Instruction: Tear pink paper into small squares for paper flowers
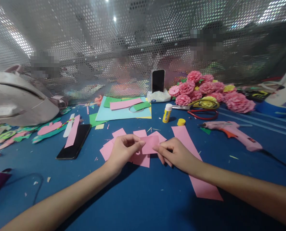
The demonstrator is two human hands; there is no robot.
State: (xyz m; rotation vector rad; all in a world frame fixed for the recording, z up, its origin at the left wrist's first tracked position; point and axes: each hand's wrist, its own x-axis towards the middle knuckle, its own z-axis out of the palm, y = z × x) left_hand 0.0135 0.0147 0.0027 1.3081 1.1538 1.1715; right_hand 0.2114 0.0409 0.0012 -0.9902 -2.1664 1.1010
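Between my two hands I hold a small pink piece of paper (pixel 149 145) above the blue tabletop. My left hand (pixel 123 150) pinches its left edge between thumb and forefinger. On the opposite edge, my right hand (pixel 173 152) has it pinched as well, with the lower fingers loosely curled. Several cut pink paper pieces (pixel 143 160) lie under and around the hands, partly hidden by them. A long pink paper strip (pixel 187 141) runs beneath my right forearm. Beyond the hands stands an uncapped glue stick (pixel 167 113), its yellow cap (pixel 181 122) beside it.
A pink glue gun (pixel 239 133) and scissors (pixel 203 112) lie to the right, near pink paper flowers (pixel 196 88). To the left is a black phone (pixel 74 146) with a pink strip on it. Coloured sheets (pixel 123 114), an upright phone (pixel 158 81) and a bag (pixel 20 99) stand farther back.
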